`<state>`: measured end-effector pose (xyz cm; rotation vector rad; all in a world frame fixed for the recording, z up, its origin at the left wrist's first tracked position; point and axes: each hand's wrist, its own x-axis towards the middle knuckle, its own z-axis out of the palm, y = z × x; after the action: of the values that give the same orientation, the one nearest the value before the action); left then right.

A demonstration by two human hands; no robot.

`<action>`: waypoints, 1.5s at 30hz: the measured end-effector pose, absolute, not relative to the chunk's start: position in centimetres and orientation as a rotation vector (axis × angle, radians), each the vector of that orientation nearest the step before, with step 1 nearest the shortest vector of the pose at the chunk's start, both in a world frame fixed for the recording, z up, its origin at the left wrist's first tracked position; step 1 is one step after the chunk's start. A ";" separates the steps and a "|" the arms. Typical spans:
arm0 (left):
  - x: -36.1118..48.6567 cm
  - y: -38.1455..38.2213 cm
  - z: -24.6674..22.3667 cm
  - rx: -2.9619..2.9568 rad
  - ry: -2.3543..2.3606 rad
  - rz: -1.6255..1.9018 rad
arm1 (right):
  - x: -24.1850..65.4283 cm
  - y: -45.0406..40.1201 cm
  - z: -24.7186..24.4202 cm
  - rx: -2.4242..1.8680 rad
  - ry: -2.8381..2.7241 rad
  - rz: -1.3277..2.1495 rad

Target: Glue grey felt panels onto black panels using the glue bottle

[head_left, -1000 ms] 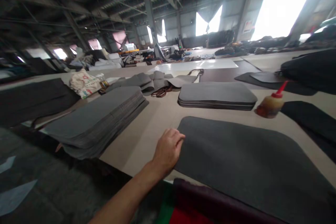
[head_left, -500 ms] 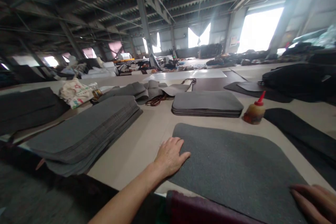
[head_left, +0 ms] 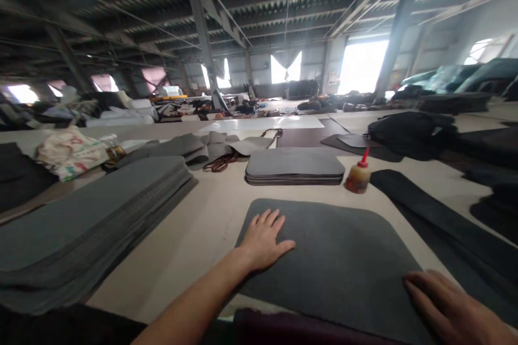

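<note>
A large dark grey sheet [head_left: 332, 259] with rounded corners, like felt or a mat, lies flat on the table before me. My left hand [head_left: 265, 240] rests palm down near its left edge, fingers spread and thumb out to the side. At the right edge of the sheet, my right hand [head_left: 449, 302] has its fingers close together and bent over the border, which it seems to pinch; the undersides of the fingers are hidden. Just behind the sheet sits a neat stack of smaller grey pieces [head_left: 294, 164].
A glue-like bottle [head_left: 358, 177] with a red nozzle stands right of the small stack. A tall stack of grey sheets [head_left: 97, 210] fills the left. Dark strips [head_left: 437, 215] lie at right, loose grey scraps [head_left: 182, 148] and a cloth bag [head_left: 68, 153] farther back.
My view has turned to the right, so the table things sit farther left. The left hand's fingers have spread and lie further onto the sheet. More of my right hand shows at its edge.
</note>
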<state>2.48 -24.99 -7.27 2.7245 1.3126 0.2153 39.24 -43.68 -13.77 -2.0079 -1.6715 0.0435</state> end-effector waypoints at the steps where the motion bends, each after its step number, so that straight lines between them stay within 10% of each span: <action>1: 2.2 -24.7 -7.3 2.726 1.326 0.219 | 39.2 -43.6 -13.4 -2.002 -1.676 0.091; 12: 4.6 -21.8 -7.3 2.827 1.188 0.211 | 30.1 -35.7 -3.8 -1.753 -2.026 0.025; 25: 4.4 -21.1 -8.8 2.912 1.247 0.133 | 26.3 -27.1 -8.5 -2.092 -1.953 0.144; 45: 3.8 -21.7 -8.2 2.845 1.398 0.147 | 37.0 -36.6 -7.9 -2.505 -1.570 0.063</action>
<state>3.77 -21.70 -8.22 2.8454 1.3978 0.1467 36.95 -36.65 -7.88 -2.5051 -1.5700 0.0629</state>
